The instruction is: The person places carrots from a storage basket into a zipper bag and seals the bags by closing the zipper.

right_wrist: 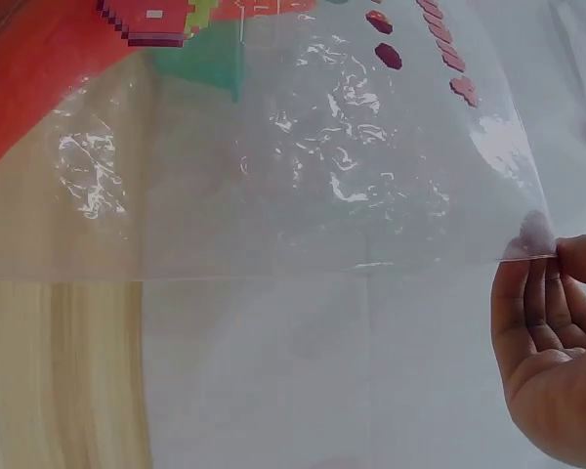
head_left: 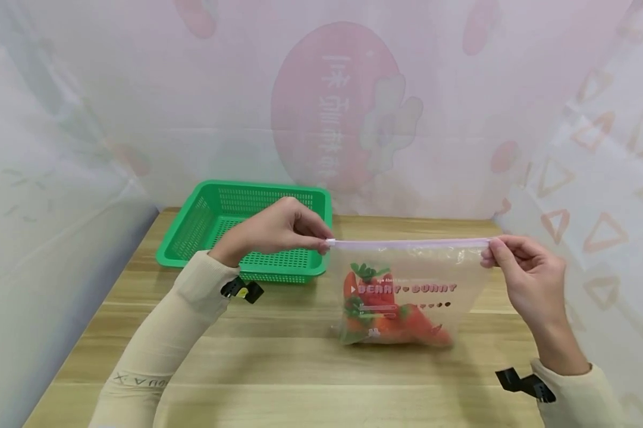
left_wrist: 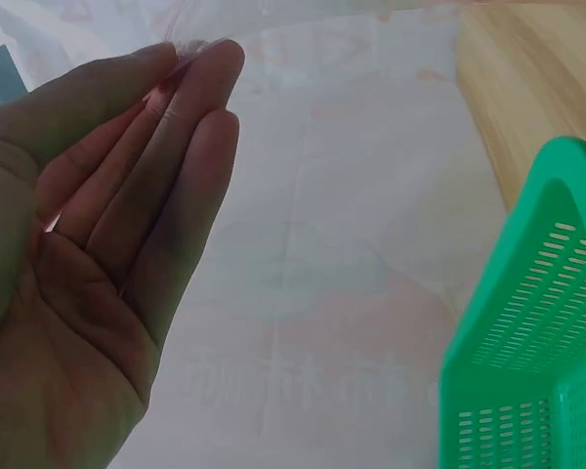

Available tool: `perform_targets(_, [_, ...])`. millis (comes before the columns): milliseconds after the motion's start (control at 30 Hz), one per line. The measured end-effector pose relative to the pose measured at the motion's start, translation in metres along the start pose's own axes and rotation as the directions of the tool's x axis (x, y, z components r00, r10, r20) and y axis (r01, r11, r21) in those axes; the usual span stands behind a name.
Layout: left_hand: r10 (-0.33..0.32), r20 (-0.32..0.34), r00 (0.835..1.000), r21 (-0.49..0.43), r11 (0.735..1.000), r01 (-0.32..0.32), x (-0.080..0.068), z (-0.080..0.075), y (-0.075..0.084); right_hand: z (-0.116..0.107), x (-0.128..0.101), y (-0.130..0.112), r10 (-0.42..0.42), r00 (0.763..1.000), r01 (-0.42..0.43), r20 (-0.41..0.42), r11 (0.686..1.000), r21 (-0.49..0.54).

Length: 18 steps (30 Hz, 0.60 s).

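A clear slider zip bag with a pink zipper strip hangs stretched between both hands in the head view. Thumb and fingers of my left hand pinch its left top corner, at the white slider. At the right top corner, my right hand pinches the strip's other end. Inside the bag, red and orange fruit or vegetable pieces with green tops are gathered low and to the left; the printing partly covers them. In the right wrist view, the bag's film is pulled taut from the fingertips.
A green slotted basket stands behind the left hand at the back left of the wooden table. Printed cloth walls enclose the back and sides. Black wrist straps are on both sleeves.
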<state>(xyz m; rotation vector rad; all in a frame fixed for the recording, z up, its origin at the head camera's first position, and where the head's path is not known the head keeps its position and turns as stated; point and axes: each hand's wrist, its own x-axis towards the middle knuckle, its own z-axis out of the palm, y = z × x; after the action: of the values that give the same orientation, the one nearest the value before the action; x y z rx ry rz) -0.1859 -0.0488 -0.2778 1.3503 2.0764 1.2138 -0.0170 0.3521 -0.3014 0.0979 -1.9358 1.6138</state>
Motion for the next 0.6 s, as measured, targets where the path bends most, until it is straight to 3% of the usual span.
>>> perform_targets(167, [-0.07,-0.076,0.995,-0.019,0.997,0.069,0.017,0.0,-0.021,0.006,0.013,0.019,0.107,0.994,-0.107,-0.032,0.994,-0.007])
perform_targets(333, [-0.17,-0.175,0.97,0.012,0.985,0.175,0.031,-0.001,-0.036,0.008,0.034,0.043,0.17,0.985,-0.17,-0.017,0.985,0.018])
perform_targets(467, [-0.205,-0.234,0.95,0.129,0.962,0.24,0.033,0.002,-0.047,0.004,0.04,0.066,0.192,0.981,-0.19,0.009,0.974,-0.124])
perform_targets(600, [-0.197,-0.253,0.947,0.264,0.928,0.263,0.026,0.005,-0.052,-0.002,0.034,0.083,0.189,0.982,-0.174,0.018,0.932,-0.318])
